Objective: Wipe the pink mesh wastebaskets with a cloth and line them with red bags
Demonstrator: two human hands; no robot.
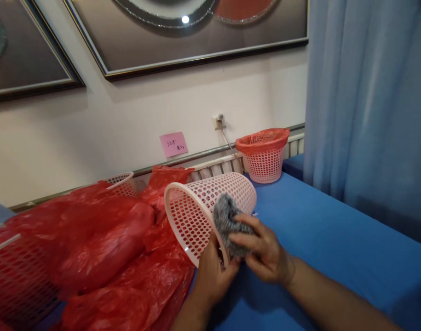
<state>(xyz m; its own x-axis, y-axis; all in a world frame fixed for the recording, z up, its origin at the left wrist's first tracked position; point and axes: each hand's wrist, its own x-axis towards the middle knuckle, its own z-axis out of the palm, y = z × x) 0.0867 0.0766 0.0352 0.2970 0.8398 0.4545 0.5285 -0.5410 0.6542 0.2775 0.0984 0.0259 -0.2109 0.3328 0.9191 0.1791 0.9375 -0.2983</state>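
Observation:
A pale pink perforated plastic basket (227, 184) is tipped on its side over the blue surface, its mouth turned to the left. My left hand (213, 271) grips the rim at the lower front, fingers inside and thumb outside. In my right hand (267, 250) is a bunched grey cloth (227, 225), pressed against the basket's outer wall close to the rim. Both hands are closed. The basket's underside is hidden.
Crumpled red plastic bags (103, 239) heap up on the left, partly over another basket (17, 276). A basket lined with a red bag (265, 161) stands upright at the back. Behind are a radiator (210, 169) and wall socket (219, 122); a blue curtain (365, 101) hangs right.

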